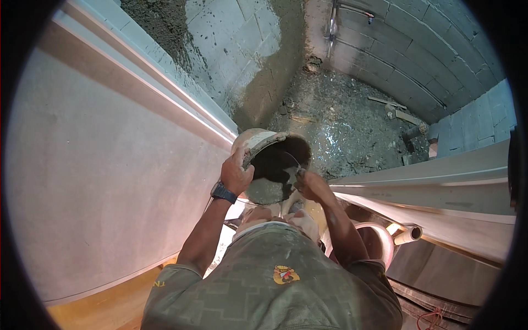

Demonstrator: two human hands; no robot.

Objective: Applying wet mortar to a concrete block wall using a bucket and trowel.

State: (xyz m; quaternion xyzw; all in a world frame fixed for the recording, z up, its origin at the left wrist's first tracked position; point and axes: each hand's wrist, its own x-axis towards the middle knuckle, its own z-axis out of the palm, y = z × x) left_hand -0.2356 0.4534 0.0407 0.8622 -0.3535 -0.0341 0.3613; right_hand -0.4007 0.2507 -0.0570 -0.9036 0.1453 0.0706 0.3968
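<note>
A mortar-crusted bucket (254, 142) is in front of my body, its mouth turned up toward me. Its inside is dark, with grey wet material (267, 190) in the near part. My left hand (236, 175) is closed round the left side of the rim, and a dark watch (223, 192) sits on that wrist. At the bucket's right side my right hand (312, 185) is closed. A thin curved line, seemingly the bucket's wire handle (291, 156), runs to its fingers. Those fingertips are partly hidden.
Pale door frames flank me, left (181, 93) and right (429, 184). Beyond lies a wet, rubble-strewn floor (352, 121) with wood scraps (407, 117). Block walls (396, 49) carry pipes (333, 27). A pinkish tub (379, 239) and a tube (408, 235) are behind right.
</note>
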